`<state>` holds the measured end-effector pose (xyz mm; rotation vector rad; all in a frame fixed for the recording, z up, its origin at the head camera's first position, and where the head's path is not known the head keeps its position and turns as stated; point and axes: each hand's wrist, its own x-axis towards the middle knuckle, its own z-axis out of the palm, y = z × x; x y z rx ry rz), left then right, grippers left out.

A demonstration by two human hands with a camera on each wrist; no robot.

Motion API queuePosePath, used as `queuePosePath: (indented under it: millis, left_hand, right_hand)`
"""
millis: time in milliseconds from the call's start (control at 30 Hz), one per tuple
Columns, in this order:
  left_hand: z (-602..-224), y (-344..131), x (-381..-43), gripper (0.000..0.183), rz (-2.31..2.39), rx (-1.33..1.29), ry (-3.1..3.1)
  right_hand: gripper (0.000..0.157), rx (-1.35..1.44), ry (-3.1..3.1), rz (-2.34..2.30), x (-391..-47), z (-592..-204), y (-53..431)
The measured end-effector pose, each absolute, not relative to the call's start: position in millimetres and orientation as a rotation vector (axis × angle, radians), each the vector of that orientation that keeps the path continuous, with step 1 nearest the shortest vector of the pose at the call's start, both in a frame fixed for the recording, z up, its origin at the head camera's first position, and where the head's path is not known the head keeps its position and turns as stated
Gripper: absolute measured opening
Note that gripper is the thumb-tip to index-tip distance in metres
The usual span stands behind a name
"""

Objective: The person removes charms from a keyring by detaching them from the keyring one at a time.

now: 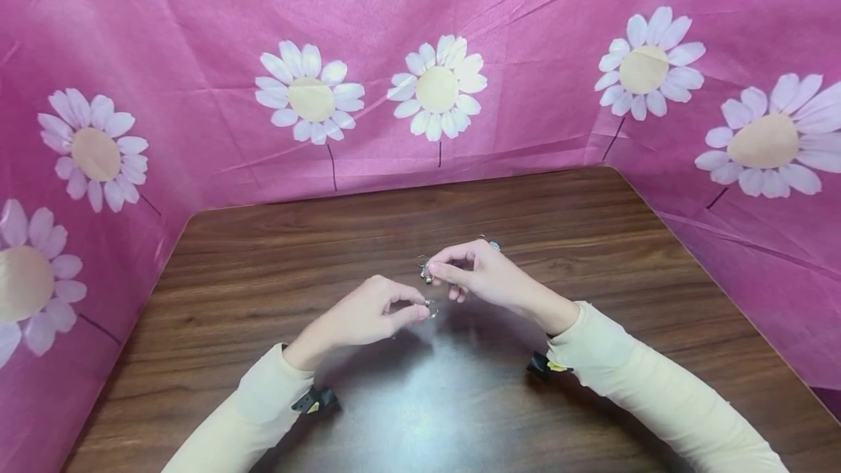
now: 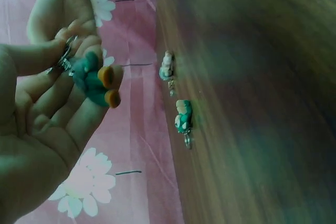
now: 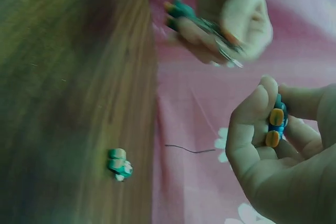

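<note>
In the head view my left hand (image 1: 377, 312) pinches a keychain (image 1: 431, 308) by its metal ring between thumb and fingers. The left wrist view shows that keychain's green figure with orange feet (image 2: 100, 85) dangling beside the fingers. My right hand (image 1: 486, 272), just beyond and to the right, has its fingers curled round a small blue-green figure with orange feet (image 3: 276, 124). Its upper part is hidden by the fingers. A ring with small charms (image 1: 427, 272) shows right at the right fingertips in the head view.
Two more keychains lie on the brown wooden table (image 1: 276, 254): a green and pale-yellow figure (image 2: 183, 116) and a pale one (image 2: 167, 65). Pink cloth (image 1: 204, 35) printed with white daisies encloses the table's back and sides.
</note>
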<state>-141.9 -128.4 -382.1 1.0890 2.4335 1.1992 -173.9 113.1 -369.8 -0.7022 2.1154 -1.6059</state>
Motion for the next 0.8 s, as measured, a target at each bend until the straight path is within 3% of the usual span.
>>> queuePosePath:
  millis: [367, 633, 800]
  left_hand:
    - [-383, -130, -142, 0.018, 1.343, 0.957, 2.232]
    - [-385, -151, -153, 0.019, 1.498, 0.773, 2.064]
    - [-394, -166, -163, 0.03, 1.57, 0.641, 1.981]
  right_hand:
    - [0.027, -0.667, 2.076, -1.693, -182, -364, 128]
    - [0.028, -0.546, 2.209, -1.679, -220, -382, 167]
    - [0.034, -0.491, 2.16, -1.727, -238, -405, 185]
